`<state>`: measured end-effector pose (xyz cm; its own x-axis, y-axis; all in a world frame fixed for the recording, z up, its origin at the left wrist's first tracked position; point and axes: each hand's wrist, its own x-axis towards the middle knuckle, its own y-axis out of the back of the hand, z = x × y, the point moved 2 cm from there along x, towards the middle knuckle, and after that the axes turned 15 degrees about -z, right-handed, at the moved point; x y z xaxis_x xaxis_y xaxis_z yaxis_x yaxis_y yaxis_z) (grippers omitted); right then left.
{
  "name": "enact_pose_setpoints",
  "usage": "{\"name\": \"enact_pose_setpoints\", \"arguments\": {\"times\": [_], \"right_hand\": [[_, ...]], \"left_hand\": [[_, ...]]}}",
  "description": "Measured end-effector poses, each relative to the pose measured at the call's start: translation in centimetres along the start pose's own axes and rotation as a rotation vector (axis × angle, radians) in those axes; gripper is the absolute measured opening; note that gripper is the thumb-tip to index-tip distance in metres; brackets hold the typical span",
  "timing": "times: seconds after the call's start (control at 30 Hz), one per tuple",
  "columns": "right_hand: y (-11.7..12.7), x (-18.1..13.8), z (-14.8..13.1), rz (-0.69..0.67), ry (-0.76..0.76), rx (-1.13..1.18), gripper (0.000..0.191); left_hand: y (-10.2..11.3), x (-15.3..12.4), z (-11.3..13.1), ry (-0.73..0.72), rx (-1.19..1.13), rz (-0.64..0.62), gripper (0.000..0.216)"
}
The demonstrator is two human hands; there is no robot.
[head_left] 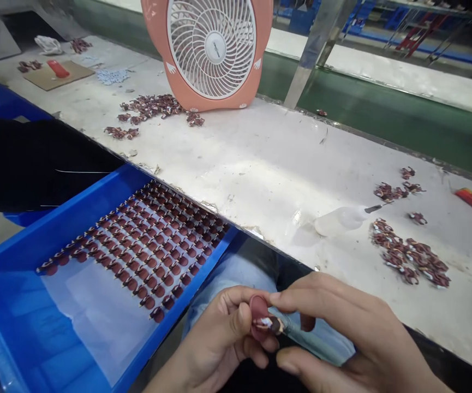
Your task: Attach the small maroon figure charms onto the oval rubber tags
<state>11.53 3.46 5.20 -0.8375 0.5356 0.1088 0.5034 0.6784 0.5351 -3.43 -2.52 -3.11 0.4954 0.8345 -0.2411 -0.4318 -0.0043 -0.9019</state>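
My left hand (219, 338) pinches a small dark-red figurine piece (260, 319) between thumb and fingers, low in the middle of the view over my lap. My right hand (342, 333) meets it from the right, fingers closed on a thin tool or part touching the same piece; what exactly it holds is hard to make out. To the left, a blue tray (23, 305) holds several neat rows of matching red pieces (149, 245) on a clear sheet.
A white worktable (260, 164) carries loose piles of red pieces (411, 256) at right and more (149, 106) near a pink desk fan (211, 49). A clear squeeze bottle (342, 220) lies on its side. Another person's dark sleeve (27, 164) crosses at left.
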Motion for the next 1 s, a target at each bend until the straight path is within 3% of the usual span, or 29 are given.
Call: {"name": "enact_pose_setpoints", "arguments": {"times": [0.33,0.5,0.57,0.7,0.77,0.9,1.0], "right_hand": [[-1.4,2.0,1.0,-0.028,-0.071,0.001,0.017],[-1.9,2.9,1.4,0.019,-0.031,-0.065,0.014],[-2.6,3.1,1.7,0.086,-0.006,-0.210,0.015],[-4.4,3.3,2.7,0.292,0.090,-0.512,0.023],[-5.4,3.7,3.4,0.307,0.137,-0.547,0.027],[-6.7,5.4,4.1,0.239,0.193,-0.537,0.023],[-7.1,6.2,4.2,0.191,0.192,-0.555,0.021]], "left_hand": [[1.4,-0.3,0.7,-0.078,-0.034,-0.075,0.033],[1.8,-0.4,1.4,-0.107,-0.005,-0.061,0.054],[2.1,-0.5,1.8,-0.168,0.046,0.067,0.057],[2.1,-1.1,2.9,-0.468,0.256,0.464,0.036],[1.6,-1.2,3.3,-0.545,0.329,0.503,0.035],[1.5,-1.2,3.8,-0.551,0.372,0.508,0.031],[2.7,-2.1,4.4,-0.498,0.535,0.643,0.032]]}}
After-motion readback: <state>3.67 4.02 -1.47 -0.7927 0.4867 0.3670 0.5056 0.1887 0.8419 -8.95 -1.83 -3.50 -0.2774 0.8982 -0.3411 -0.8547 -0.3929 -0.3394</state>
